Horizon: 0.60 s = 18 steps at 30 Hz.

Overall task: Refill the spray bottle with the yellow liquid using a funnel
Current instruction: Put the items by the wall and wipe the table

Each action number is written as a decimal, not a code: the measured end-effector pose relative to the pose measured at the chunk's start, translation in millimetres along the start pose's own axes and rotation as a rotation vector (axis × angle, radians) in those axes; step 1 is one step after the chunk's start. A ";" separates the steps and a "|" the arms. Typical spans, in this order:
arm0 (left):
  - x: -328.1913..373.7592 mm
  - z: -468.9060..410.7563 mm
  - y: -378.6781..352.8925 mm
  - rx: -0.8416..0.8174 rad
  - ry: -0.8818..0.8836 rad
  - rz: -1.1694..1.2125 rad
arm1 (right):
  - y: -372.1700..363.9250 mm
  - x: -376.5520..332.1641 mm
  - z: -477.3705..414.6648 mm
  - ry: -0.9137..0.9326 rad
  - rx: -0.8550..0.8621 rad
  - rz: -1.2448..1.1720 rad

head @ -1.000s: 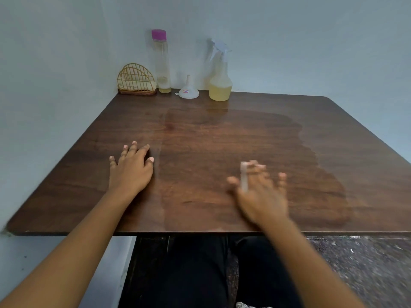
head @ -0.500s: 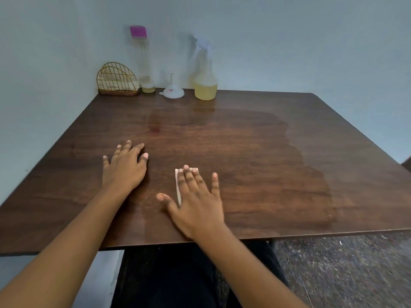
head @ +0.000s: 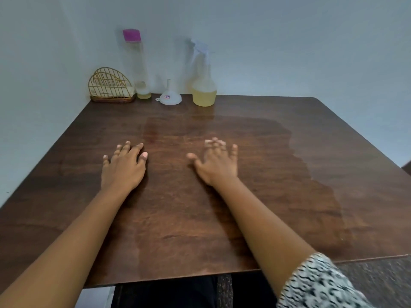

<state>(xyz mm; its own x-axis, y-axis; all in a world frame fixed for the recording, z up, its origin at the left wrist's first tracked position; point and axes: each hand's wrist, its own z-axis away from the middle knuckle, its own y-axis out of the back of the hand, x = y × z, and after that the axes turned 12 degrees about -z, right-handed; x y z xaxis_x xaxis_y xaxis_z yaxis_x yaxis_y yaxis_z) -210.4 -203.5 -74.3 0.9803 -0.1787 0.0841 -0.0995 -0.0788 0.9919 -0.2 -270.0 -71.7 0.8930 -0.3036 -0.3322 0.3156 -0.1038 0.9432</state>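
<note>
While both hands [head: 169, 167] lie flat, spray bottle [head: 203, 85] part-full yellow, tall bottle [head: 139, 65] near-empty.

Spray bottle [head: 203, 81] head blurred, pale against wall, nozzle shape unclear. Funnel [head: 169, 97] label too small to read. Right hand [head: 216, 162] fingertips motion-blurred; whether anything lies beneath, cannot tell. Tabletop [head: 289, 174] left and right corners cut off by frame edges.

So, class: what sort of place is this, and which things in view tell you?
Probably a plain room at home: a wooden table pushed into a bare wall corner, with a wire holder and spray bottle on it.
</note>
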 end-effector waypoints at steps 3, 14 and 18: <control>1.5 0.3 0.4 0.003 -0.004 -0.012 | -5.2 -15.8 -23.8 0.105 -0.059 -0.017; 2.3 0.1 0.0 0.000 -0.010 -0.053 | 66.6 167.4 -51.3 -0.241 0.028 0.039; 2.8 2.6 1.0 -0.006 -0.014 -0.049 | 66.8 192.3 -3.8 -0.209 0.036 0.042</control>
<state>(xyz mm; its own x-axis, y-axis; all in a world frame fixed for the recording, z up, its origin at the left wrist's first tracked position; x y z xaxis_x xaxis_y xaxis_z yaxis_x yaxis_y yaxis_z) -208.2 -206.6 -73.4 0.9815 -0.1885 0.0339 -0.0500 -0.0817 0.9954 193.9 -331.7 -72.6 0.8181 -0.4975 -0.2885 0.2648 -0.1194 0.9569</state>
